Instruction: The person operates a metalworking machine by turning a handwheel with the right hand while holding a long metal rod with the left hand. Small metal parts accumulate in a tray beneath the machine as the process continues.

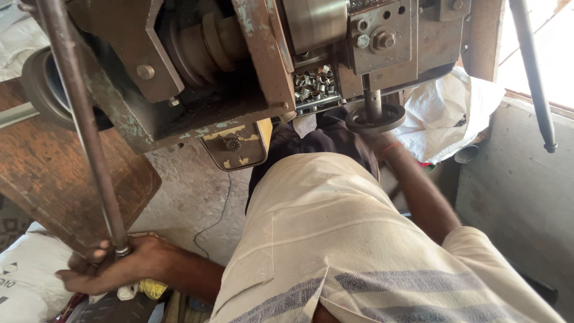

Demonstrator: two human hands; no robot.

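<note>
Machine: large old metal machine [197,90] with worn green-grey paint and rust fills the far side of the head view, with bolts, plates and a stepped pulley [206,42] set inside its frame.
Lever: long dark metal rod [81,119] runs from the far left top down to the near left, slanting slightly rightward as it comes nearer.
Left hand: left hand [116,266] is closed around the lower end of the rod at the near left, fingers wrapped over it, with a yellowish-white rag [143,290] just beneath the palm.
Right hand: right arm reaches far toward the machine; the right hand [373,134] sits right under a round dark metal disc [375,118] on a short shaft, and I cannot tell whether it is open or gripping, as the disc hides most of it.
Small parts: heap of small shiny metal rings [312,84] lies in a tray in the machine, just left of the disc.
Second rod: another dark rod [532,72] slants down at the far right, untouched.
Surroundings: rusty brown plate [54,179] at left, white sacks [448,113] behind the disc, concrete floor [191,191] with a thin cable.
Clothing: cream shirt [335,239] with grey stripes fills the near middle.
</note>
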